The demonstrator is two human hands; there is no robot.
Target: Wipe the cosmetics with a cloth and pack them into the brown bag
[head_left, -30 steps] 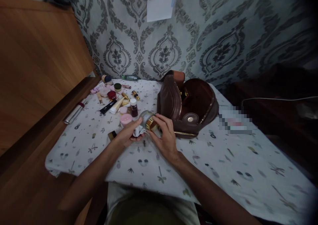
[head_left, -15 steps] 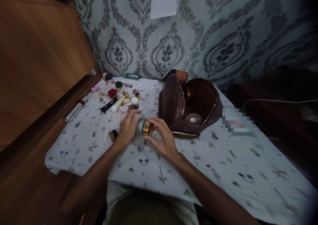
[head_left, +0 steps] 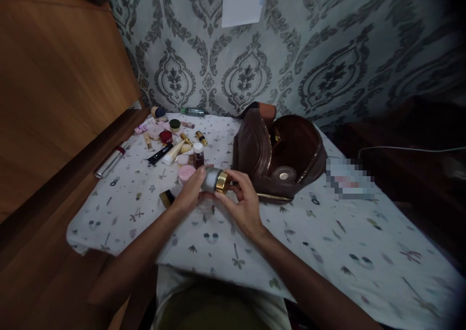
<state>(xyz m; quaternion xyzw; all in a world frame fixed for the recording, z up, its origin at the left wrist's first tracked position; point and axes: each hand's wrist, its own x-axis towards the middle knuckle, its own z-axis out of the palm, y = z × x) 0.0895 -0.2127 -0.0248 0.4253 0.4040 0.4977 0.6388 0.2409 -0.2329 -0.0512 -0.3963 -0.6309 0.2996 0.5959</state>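
Observation:
A cosmetic jar [head_left: 210, 179] with a grey body and a shiny gold lid lies on its side between my hands, just above the table. My left hand [head_left: 191, 188] is closed around the grey end, thumb on top. On the gold lid, the fingers and thumb of my right hand [head_left: 241, 198] grip from the right. Just beyond my left hand stand a small dark bottle with a white cap [head_left: 198, 156] and a pink jar [head_left: 186, 173]. A black and gold item [head_left: 166, 198] lies beside my left wrist.
An unzipped brown leather bag [head_left: 251, 148] stands right of my hands. Several cosmetics, among them a black tube [head_left: 160, 154] and a red round case [head_left: 165, 136], lie at the back left. A green-capped bottle [head_left: 193, 111] is near the wall.
The jar's grey body has come into fuller view as it tilts between my hands. My left hand has dropped slightly and closed on it, uncovering the pink jar.

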